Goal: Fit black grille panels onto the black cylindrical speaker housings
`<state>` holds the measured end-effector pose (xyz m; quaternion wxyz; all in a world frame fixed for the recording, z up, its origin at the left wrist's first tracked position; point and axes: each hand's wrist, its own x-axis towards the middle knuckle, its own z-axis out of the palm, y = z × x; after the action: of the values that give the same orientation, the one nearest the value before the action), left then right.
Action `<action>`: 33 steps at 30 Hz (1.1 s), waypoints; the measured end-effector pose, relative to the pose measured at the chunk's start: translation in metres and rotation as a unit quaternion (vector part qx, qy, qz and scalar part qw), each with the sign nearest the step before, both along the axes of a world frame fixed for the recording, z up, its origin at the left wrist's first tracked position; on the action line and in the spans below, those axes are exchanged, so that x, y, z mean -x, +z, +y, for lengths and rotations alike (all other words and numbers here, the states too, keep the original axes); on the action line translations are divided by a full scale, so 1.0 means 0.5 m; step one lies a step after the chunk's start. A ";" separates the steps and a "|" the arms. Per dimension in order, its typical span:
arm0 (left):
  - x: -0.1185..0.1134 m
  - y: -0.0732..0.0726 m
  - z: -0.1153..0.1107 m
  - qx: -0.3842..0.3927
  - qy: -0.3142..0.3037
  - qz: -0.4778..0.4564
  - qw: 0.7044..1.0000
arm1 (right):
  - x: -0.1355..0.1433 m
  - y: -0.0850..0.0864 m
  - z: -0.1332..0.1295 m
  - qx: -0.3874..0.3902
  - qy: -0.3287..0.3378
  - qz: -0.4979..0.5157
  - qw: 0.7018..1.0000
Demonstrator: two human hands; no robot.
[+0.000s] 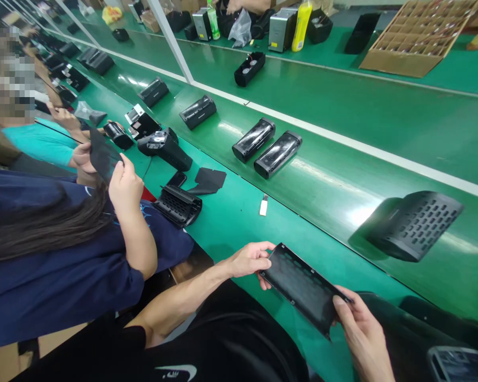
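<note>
A black rectangular plastic panel (pixel 302 284), slightly curved and with a row of slots along one long side, is held between my two hands above the green table. My left hand (pixel 252 262) grips its upper left end, thumb on the inner face. At the lower right end my right hand (pixel 356 318) pinches it, with the thumb on top. Beyond the panel, a small white-and-grey piece (pixel 263 206) lies on the table (pixel 231 228). To the right, a black perforated housing (pixel 416 225) rests on the shiny green belt (pixel 326 201).
Several black speaker-like units, such as this one (pixel 278 154), stand on the belt. Left of me, a co-worker holds a dark sheet (pixel 103 156). A slotted black shell (pixel 179 204) lies near that person. Large dark objects (pixel 434 329) sit at the lower right.
</note>
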<state>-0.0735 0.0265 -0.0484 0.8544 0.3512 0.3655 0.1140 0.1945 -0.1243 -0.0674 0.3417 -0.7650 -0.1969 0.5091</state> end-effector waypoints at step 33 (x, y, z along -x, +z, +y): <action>0.002 -0.006 0.007 0.005 0.008 0.013 1.000 | 0.003 0.001 0.016 -0.024 -0.011 0.021 0.999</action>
<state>-0.0746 0.0298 -0.0511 0.8502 0.3458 0.3800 0.1149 0.1930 -0.1161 -0.0669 0.3691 -0.7480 -0.1936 0.5164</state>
